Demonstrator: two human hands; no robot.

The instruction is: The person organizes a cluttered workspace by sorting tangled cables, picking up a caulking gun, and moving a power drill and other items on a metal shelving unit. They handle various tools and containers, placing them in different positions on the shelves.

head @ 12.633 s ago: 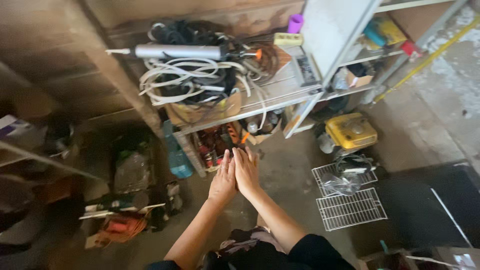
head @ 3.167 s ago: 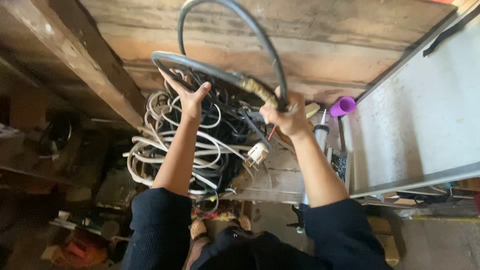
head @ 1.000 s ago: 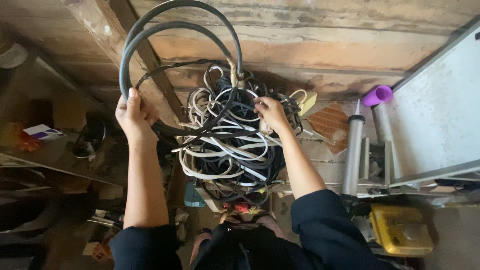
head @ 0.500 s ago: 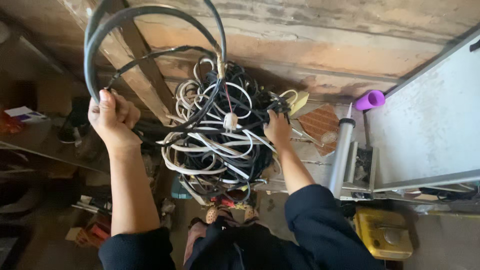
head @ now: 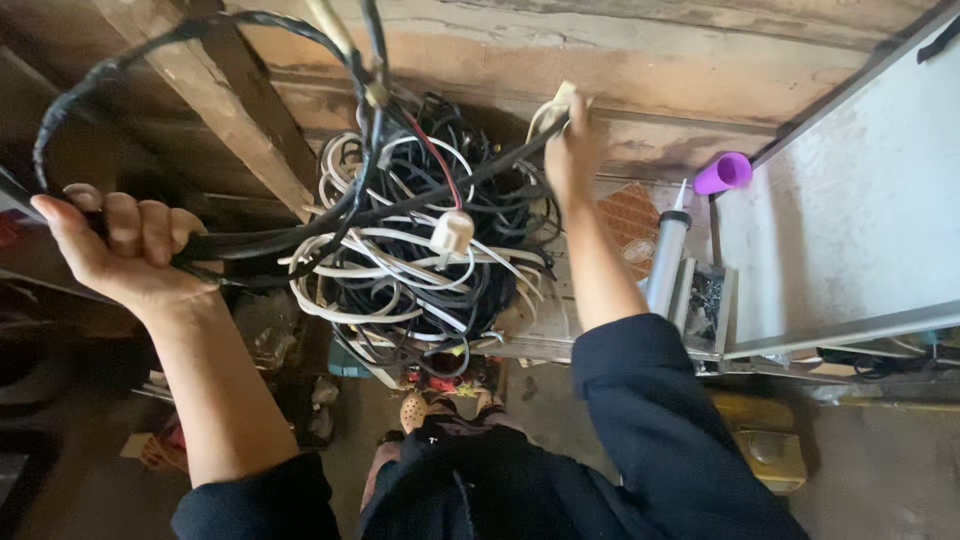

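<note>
My left hand (head: 125, 245) is closed around a thick black cable (head: 270, 240) that loops up over the wooden beam and runs right into a tangle of black and white cables (head: 420, 255) on a shelf. A white plug (head: 452, 230) hangs at the front of the tangle. My right hand (head: 572, 140) reaches to the back of the shelf and pinches the far end of the black cable together with a pale yellowish piece.
A slanted wooden beam (head: 215, 110) crosses at upper left. A grey caulk tube (head: 668, 255) and a purple cap (head: 722, 173) lie right of the tangle, beside a white metal panel (head: 850, 210). A yellow case (head: 760, 445) sits on the floor below.
My left hand has pulled the black cable loop further left and down. My right hand has moved up and back to the far side of the tangle.
</note>
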